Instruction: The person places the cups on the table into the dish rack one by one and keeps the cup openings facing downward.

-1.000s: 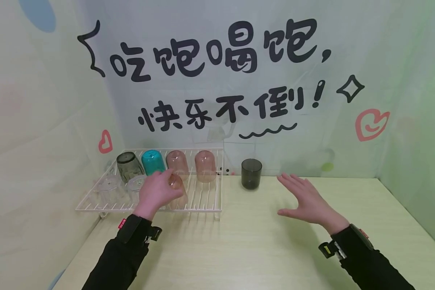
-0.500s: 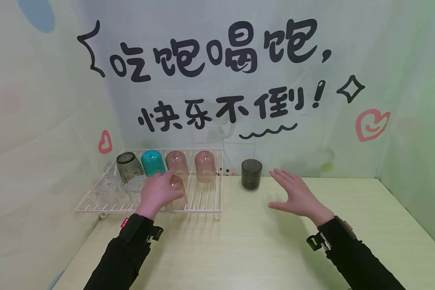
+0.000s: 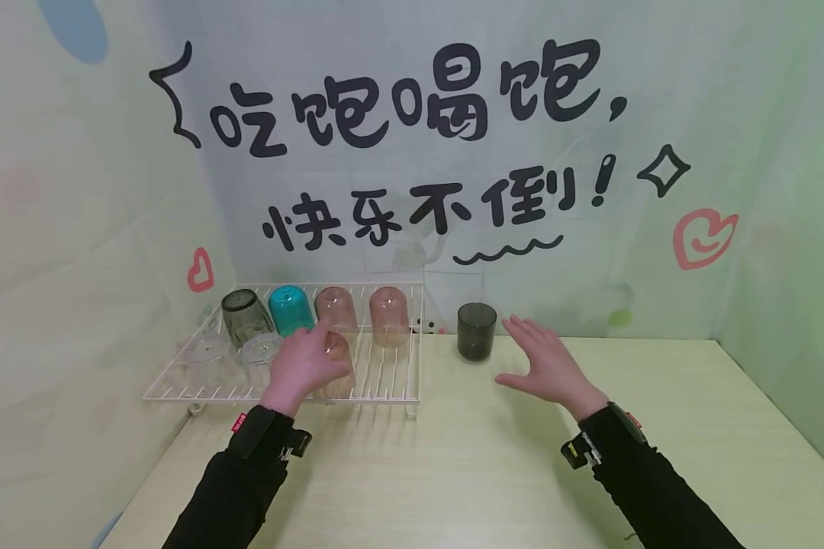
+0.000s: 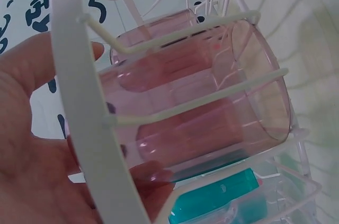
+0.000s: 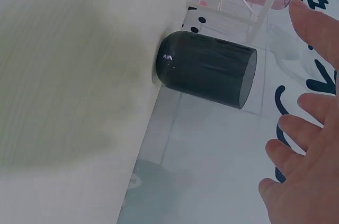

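Note:
At the front of the white wire rack, my left hand holds a pink cup turned upside down. In the left wrist view its thumb and fingers lie on either side of that cup's closed end, with the rack's front rail across the view. A dark grey cup stands upright on the table to the right of the rack. My right hand is just right of this cup, fingers spread and thumb apart, holding nothing. The right wrist view shows the grey cup with a gap to the fingers.
Also upside down on the rack are two pink cups at the back, a teal cup, a smoky grey glass and two clear glasses. A printed cloth hangs behind the table.
My right hand has moved left, closer to the dark grey cup, with its fingers still spread. My left hand has shifted only slightly right at the pink cup.

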`<state>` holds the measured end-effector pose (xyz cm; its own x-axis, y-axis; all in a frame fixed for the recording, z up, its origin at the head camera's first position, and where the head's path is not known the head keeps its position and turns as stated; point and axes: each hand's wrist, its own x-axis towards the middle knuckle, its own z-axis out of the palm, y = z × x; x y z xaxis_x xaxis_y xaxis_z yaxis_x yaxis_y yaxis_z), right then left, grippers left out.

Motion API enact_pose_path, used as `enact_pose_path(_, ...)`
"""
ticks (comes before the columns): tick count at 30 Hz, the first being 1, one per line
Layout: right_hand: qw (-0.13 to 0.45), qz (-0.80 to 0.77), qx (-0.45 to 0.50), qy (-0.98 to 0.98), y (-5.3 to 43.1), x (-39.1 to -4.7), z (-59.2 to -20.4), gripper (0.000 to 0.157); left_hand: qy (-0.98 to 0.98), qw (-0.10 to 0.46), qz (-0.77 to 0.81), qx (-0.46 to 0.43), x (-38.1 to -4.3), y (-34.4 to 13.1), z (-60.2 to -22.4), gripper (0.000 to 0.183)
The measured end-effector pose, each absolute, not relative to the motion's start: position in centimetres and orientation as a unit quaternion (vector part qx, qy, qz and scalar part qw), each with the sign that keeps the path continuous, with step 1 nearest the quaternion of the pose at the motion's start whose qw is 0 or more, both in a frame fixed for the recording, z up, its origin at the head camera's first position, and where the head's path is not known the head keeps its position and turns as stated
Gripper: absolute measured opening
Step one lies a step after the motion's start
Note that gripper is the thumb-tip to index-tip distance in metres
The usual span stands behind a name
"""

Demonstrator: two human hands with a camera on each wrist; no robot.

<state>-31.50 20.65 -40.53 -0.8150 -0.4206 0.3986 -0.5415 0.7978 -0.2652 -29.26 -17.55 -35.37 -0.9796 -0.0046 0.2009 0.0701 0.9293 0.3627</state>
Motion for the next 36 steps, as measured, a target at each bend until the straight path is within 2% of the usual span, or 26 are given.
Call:
enact_pose_path(16,0.182,0.170,0.241,-0.938,18.9,-32.6,-40.6,0.088,-0.955,0.246,-0.162,-0.028,-27.7,-16.3,-34.6,0.085)
enact_pose_path(31,0.200,0.156,0.231,-0.939,17.2,-34.2,-40.8,0.081,-0.923,0.338,-0.155,-0.097,-27.1,-14.2,-34.6,0.081)
enact_pose_path(36,0.195,0.148,0.231,-0.942,16.4,-34.5,-40.9,0.078,-0.923,0.330,-0.159,-0.115,-27.0,-13.5,-34.7,0.085)
